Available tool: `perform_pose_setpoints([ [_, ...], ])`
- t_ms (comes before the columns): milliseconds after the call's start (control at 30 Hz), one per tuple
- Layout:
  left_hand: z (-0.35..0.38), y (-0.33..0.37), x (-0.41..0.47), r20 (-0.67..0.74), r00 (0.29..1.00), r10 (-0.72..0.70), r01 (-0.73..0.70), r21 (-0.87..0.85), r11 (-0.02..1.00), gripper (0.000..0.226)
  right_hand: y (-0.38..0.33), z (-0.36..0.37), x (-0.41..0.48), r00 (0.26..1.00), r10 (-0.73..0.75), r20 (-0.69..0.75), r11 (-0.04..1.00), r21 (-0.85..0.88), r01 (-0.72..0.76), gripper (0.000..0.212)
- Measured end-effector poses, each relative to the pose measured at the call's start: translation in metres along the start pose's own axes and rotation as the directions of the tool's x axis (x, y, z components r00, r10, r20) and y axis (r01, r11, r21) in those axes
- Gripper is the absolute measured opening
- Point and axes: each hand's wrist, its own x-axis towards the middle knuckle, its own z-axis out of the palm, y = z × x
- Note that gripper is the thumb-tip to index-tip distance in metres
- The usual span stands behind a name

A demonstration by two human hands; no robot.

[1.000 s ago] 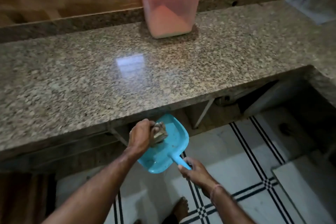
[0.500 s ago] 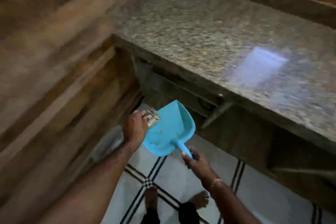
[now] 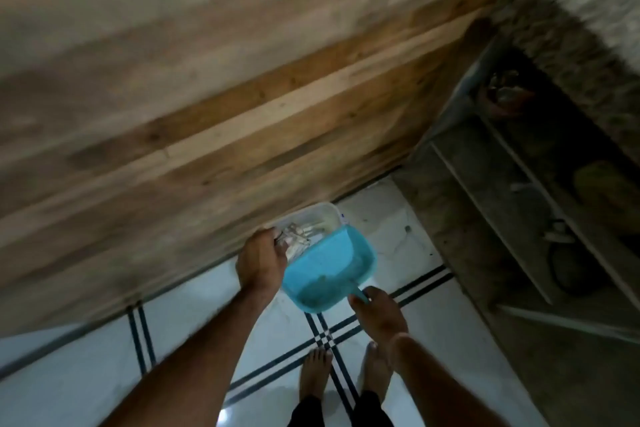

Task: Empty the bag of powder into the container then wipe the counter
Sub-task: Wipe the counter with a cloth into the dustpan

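Head view: our right hand grips the handle of the blue plastic dustpan. Just left of the dustpan, our left hand clutches a crumpled greyish cloth; a translucent white tub sits just beyond the dustpan.

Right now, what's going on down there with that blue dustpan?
A person stands barefoot on the tiled floor. The right hand holds the dustpan by its handle, and the left hand grips a crumpled cloth at the pan's far edge. The pan is held over a pale plastic tub that sits on the floor against a wooden panel. It looks as if the sweepings are about to go into the tub.
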Motion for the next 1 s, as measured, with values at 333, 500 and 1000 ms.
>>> perform_pose_setpoints([
  [333, 0.106, -0.055, 0.045, -0.040, 0.981, -0.191, 0.189, -0.037, 0.981, 0.026, -0.027, 0.080, 0.149, 0.997, 0.060, 0.056, 0.985, -0.163, -0.050, 0.044],
  [500, 0.117, -0.066, 0.054, -0.100, 0.958, -0.269, 0.256, -0.122, 0.959, 0.029, 0.000, 0.108, 0.138, 0.993, -0.107, -0.042, 0.994, 0.018, 0.108, 0.035],
  [1000, 0.174, -0.114, 0.096, -0.106, 0.945, -0.310, 0.231, -0.455, 0.860, 0.023, 0.021, 0.191, 0.231, 0.972, -0.133, -0.193, 0.979, -0.175, 0.099, 0.041],
])
